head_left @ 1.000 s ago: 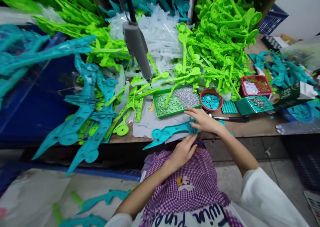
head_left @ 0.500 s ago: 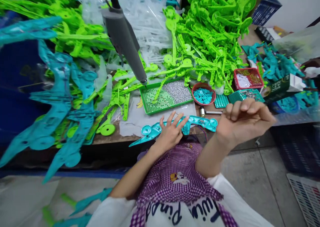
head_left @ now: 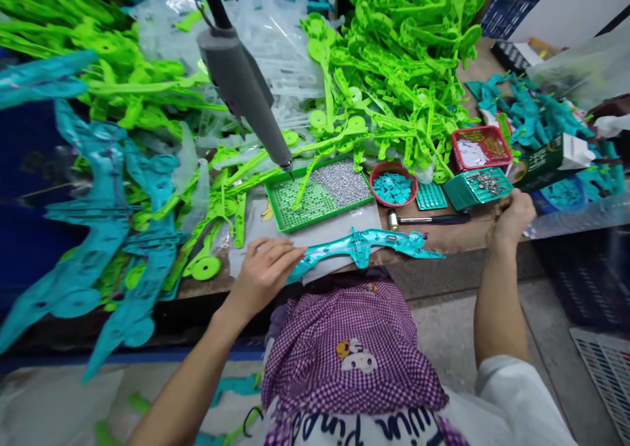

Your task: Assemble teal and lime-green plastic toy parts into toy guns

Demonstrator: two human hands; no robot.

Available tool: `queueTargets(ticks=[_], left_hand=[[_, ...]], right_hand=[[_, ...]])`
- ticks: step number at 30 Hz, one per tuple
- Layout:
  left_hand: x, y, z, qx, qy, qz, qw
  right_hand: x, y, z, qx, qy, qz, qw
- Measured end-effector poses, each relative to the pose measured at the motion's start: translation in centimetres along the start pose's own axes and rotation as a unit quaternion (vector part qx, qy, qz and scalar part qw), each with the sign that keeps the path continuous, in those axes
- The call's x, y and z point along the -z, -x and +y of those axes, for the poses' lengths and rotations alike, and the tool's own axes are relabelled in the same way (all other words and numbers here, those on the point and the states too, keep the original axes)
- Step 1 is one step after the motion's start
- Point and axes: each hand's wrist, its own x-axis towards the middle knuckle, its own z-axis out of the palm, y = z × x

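Observation:
A translucent teal bow-shaped plastic piece (head_left: 331,248) lies along the table's front edge, its ribbed inner side up. My left hand (head_left: 268,265) is closed over its left end, which the fingers partly hide. Far to the right, my right hand (head_left: 512,220) is closed beside the teal basket of small metal parts (head_left: 480,189). Its fingertips are turned away, and I cannot make out what they hold. Between my hands, behind the bow-shaped piece, lies a hammer (head_left: 428,220) with a dark handle end.
A grey electric screwdriver (head_left: 243,92) hangs over a green tray (head_left: 280,213) of screws. Near it stand a red bowl (head_left: 394,202) of teal pieces and a red basket (head_left: 481,161). Lime-green parts (head_left: 408,59) pile up behind; long teal parts (head_left: 98,223) hang at left.
My right hand has moved from above the table edge out to the teal basket and closed. My left hand has slid left to the piece's end. The bow-shaped piece has shifted right.

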Motion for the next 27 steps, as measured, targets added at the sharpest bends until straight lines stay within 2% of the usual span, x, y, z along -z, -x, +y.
queueTargets(ticks=[2, 3, 5, 7, 9, 10, 12, 14, 15, 17, 18, 19, 20, 21, 23, 25, 27], left_hand=[[1.4, 1.2, 0.5, 0.020, 0.006, 0.002, 1.000], [1.9, 1.6, 1.1, 0.036, 0.016, 0.001, 0.999], [2.2, 1.5, 2.6, 0.085, 0.051, 0.001, 0.995], [1.8, 0.2, 4.1, 0.155, 0.094, 0.016, 0.983], [1.1, -2.2, 5.3, 0.218, 0.141, 0.036, 0.965], [0.8, -3.6, 5.8, 0.231, 0.175, 0.034, 0.957], [0.1, -6.5, 6.3, 0.206, 0.253, -0.008, 0.945], [-0.5, -8.9, 6.7, 0.177, 0.323, -0.021, 0.930], [-0.9, -9.7, 7.0, 0.165, 0.346, -0.005, 0.924], [-1.8, -10.7, 7.8, 0.137, 0.370, 0.059, 0.917], [-2.4, -10.8, 8.3, 0.112, 0.374, 0.092, 0.916], [-2.9, -10.9, 8.8, 0.077, 0.371, 0.114, 0.919], [-3.3, -10.7, 9.3, 0.036, 0.358, 0.128, 0.924], [-3.6, -10.6, 9.6, -0.003, 0.333, 0.134, 0.933], [-3.6, -10.0, 9.8, -0.064, 0.262, 0.130, 0.954], [-2.9, -9.2, 9.0, -0.099, 0.199, 0.115, 0.968], [-2.0, -8.5, 7.8, -0.129, 0.154, 0.089, 0.976]], right_hand=[[0.7, 0.5, 2.0, -0.029, 0.076, -0.067, 0.994], [1.2, 0.9, 2.6, -0.045, 0.121, -0.123, 0.984], [2.1, 1.7, 3.0, -0.048, 0.214, -0.242, 0.945], [2.3, 1.8, 2.5, -0.013, 0.297, -0.316, 0.901], [1.7, 1.1, 1.7, 0.006, 0.357, -0.332, 0.873], [1.1, 0.5, 1.3, -0.006, 0.375, -0.337, 0.863], [0.1, -0.5, 0.4, -0.061, 0.386, -0.363, 0.846], [-0.5, -0.1, -0.8, -0.086, 0.370, -0.365, 0.850], [-0.7, 0.9, -1.6, -0.064, 0.347, -0.342, 0.871], [-0.8, 4.5, -3.4, 0.040, 0.278, -0.277, 0.919], [-0.9, 6.9, -4.3, 0.099, 0.219, -0.281, 0.929], [-1.0, 9.5, -5.0, 0.137, 0.174, -0.345, 0.912], [-1.3, 12.0, -5.5, 0.149, 0.137, -0.426, 0.882], [-1.6, 14.2, -5.7, 0.121, 0.108, -0.514, 0.842], [-2.2, 17.1, -5.5, 0.004, 0.054, -0.623, 0.780], [-2.3, 18.1, -4.9, -0.083, 0.040, -0.671, 0.736], [-1.9, 17.7, -4.6, -0.078, 0.074, -0.690, 0.716]])
